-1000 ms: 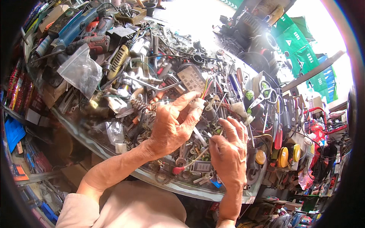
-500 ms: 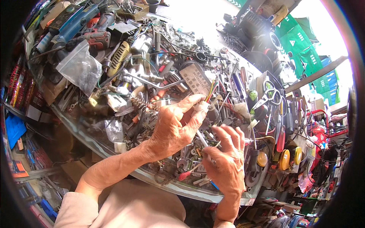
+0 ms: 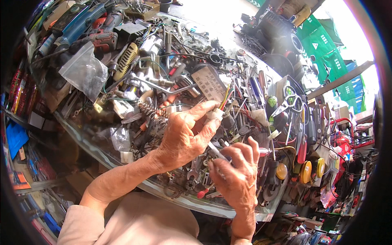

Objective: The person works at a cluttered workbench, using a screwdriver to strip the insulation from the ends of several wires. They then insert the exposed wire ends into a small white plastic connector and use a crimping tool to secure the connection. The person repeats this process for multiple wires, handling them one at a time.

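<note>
My left hand (image 3: pixel 185 136) is closed on a white plastic connector (image 3: pixel 213 116) with several coloured wires (image 3: pixel 226 98) rising from it. Just right of it and lower, my right hand (image 3: pixel 232 175) has curled fingers; what they hold is partly hidden and unclear. A pale narrow strip (image 3: pixel 216 150) runs diagonally by its thumb and fingers, and a small red-tipped item (image 3: pixel 202 193) lies below. Beyond the connector is a cardboard piece with writing (image 3: pixel 207 81), among dense small metal parts, springs (image 3: pixel 153 112) and wrenches.
Power tools (image 3: pixel 102 41) and a clear bag (image 3: pixel 83 71) crowd the upper left. Scissors (image 3: pixel 286 104), screwdrivers and yellow reels (image 3: pixel 306 171) sit at the right. The bench's glass edge (image 3: pixel 94 151) curves along the front; shelves of goods (image 3: pixel 22 98) flank it.
My right hand has moved leftward and slightly down, closer under my left hand, its fingers more curled. My left hand has shifted slightly and still grips the connector.
</note>
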The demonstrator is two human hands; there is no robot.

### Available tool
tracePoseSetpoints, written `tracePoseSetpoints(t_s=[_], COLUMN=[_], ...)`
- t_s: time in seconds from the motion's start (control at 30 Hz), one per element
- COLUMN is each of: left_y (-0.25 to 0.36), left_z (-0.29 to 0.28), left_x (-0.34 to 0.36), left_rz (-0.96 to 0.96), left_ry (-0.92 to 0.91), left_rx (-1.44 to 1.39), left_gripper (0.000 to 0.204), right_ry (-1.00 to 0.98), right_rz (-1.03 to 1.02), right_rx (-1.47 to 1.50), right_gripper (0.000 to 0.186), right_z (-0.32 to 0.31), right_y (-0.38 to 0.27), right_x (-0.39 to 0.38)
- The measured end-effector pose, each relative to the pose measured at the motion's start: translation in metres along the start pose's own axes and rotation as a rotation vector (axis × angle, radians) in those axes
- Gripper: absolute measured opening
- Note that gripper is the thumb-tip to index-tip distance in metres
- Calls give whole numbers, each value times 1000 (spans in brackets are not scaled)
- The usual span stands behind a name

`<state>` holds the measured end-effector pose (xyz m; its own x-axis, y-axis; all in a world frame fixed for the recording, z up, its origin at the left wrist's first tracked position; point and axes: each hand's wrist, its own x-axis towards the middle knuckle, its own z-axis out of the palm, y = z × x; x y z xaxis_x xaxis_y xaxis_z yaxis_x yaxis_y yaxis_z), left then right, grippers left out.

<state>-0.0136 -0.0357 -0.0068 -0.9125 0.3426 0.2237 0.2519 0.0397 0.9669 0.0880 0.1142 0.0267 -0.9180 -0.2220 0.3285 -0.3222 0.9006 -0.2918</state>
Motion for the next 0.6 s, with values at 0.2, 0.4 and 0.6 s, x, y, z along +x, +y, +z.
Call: tracePoseSetpoints(t_s=[0.2, 0.4, 0.6], left_y=[-3, -2, -6], left_z=[0, 8, 7], left_x=[-1, 2, 0], left_rz=[17, 98, 264], left_ry=[66, 117, 187], left_rx=[-14, -75, 56], left_gripper=[32, 29, 26], right_ry=[-94, -114, -24], right_rz=[-11, 30, 16], right_rx=[-50, -99, -91], right_gripper=[24, 27, 21], right_z=[12, 11, 17], right_y=[-11, -20, -27], right_x=[-1, 0, 7])
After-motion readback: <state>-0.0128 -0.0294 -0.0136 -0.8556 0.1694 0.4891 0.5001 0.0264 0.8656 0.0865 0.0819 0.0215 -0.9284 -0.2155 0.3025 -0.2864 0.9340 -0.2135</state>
